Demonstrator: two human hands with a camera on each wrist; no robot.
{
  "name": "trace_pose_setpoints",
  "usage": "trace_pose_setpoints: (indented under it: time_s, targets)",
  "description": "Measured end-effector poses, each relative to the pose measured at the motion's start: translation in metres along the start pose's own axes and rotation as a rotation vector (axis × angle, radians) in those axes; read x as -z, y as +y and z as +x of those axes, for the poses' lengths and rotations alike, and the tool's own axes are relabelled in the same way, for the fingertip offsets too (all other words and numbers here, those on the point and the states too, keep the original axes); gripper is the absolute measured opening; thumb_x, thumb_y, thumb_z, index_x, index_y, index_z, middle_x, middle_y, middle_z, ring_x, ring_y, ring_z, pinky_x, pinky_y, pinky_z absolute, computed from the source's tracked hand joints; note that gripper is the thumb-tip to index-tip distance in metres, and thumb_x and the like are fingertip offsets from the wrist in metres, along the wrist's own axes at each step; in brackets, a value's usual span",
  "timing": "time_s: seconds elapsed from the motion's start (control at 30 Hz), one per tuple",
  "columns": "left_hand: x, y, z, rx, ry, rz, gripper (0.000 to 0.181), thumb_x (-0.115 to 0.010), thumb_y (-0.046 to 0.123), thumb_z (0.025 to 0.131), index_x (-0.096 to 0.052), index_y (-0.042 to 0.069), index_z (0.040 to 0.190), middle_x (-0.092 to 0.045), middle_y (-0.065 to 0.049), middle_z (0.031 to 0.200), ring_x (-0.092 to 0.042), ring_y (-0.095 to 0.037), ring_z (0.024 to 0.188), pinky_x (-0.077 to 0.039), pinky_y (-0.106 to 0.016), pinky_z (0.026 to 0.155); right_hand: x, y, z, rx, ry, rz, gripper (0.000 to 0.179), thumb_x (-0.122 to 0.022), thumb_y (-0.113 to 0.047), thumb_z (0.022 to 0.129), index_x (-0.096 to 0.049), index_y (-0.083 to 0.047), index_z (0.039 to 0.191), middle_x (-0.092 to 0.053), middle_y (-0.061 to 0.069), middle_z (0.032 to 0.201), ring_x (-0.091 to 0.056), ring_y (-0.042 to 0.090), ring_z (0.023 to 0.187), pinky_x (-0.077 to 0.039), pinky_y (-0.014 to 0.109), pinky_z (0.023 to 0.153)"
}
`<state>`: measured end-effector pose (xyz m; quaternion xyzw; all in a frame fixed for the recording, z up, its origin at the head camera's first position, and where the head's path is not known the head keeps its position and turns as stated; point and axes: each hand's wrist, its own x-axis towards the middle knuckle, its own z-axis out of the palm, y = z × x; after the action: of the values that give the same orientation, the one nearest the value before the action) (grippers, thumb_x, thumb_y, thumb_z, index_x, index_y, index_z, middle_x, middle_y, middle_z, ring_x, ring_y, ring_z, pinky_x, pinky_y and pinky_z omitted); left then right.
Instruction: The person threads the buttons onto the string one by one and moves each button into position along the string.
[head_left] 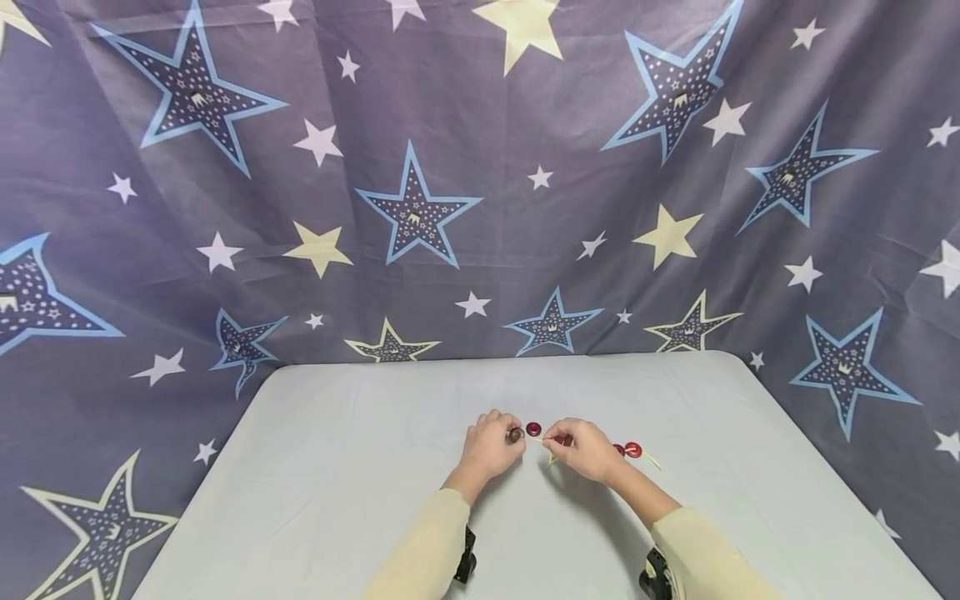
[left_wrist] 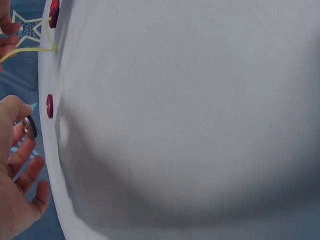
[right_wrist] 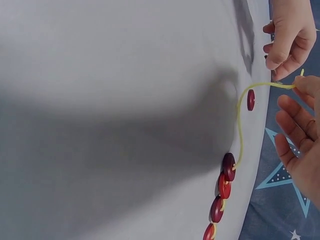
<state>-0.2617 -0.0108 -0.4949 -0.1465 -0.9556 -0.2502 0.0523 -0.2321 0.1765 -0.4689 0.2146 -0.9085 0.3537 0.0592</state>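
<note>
Cream sleeves (head_left: 708, 554) nearest the lens, a wrist camera (head_left: 466, 557) strapped at each cuff. Left hand (head_left: 489, 446): thumb and index pinching a dark button (left_wrist: 29, 127) by its edges, other fingers fanned and bent, clear of it. Probably held that way so the face and its holes stay uncovered. Right hand (head_left: 588, 450): thumb and index pinching the yellow cord (right_wrist: 240, 125) close to its end, short tip poking past the fingertips, other fingers loosely curled and apart. Gripping that near the end likely keeps limp cord from flopping. Tip and button are near each other, not touching as far as I can see.

Cord drops from my right fingers to a row of strung buttons (right_wrist: 229, 167) on the white table (head_left: 337, 467), dark red and bright red; their weight probably anchors it. One loose red button (right_wrist: 251, 100) lies between my hands; cord seems to pass beside it, not through.

Hard to make out: my right hand blocks part of the row in the head view, and the right wrist view cuts it off at the bottom, so no total count. Far tail shows past the last button, head view only. Hole count on the dark button: can't tell. Left wrist view crops my right hand to a few fingers.
</note>
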Motion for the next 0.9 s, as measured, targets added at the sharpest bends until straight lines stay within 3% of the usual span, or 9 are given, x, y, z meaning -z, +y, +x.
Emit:
trace_pose_setpoints:
  time_s: [0.47, 0.63, 0.9]
  targets:
    - [0.006, -0.007, -0.003, 0.014, 0.018, -0.063, 0.032, -0.059, 0.028, 0.079, -0.066, 0.017, 0.108, -0.058, 0.002, 0.099, -0.052, -0.018, 0.096, -0.041, -0.037, 0.084, 0.001, 0.000, 0.002, 0.008, -0.012, -0.009, 0.011, -0.064, -0.017, 0.087, -0.071, -0.009, 0.087, -0.065, -0.004, 0.079, -0.052, 0.001, 0.067, -0.044, 0.019, 0.062]
    - [0.010, -0.007, -0.005, -0.022, 0.040, -0.081, 0.030, -0.060, 0.028, 0.078, -0.067, 0.017, 0.105, -0.059, 0.002, 0.098, -0.053, -0.018, 0.095, -0.041, -0.036, 0.081, 0.001, 0.000, 0.002, 0.007, -0.012, -0.013, 0.010, -0.064, -0.016, 0.087, -0.071, -0.010, 0.086, -0.066, -0.004, 0.079, -0.052, 0.001, 0.068, -0.045, 0.019, 0.062]
    - [0.017, -0.014, -0.013, -0.057, 0.061, -0.234, 0.028, -0.064, 0.022, 0.078, -0.068, 0.014, 0.104, -0.061, 0.003, 0.097, -0.055, -0.016, 0.091, -0.044, -0.032, 0.082, 0.003, -0.004, 0.003, 0.003, -0.008, -0.012, 0.010, -0.065, -0.016, 0.086, -0.071, -0.008, 0.087, -0.065, -0.003, 0.078, -0.052, 0.000, 0.066, -0.045, 0.019, 0.062]
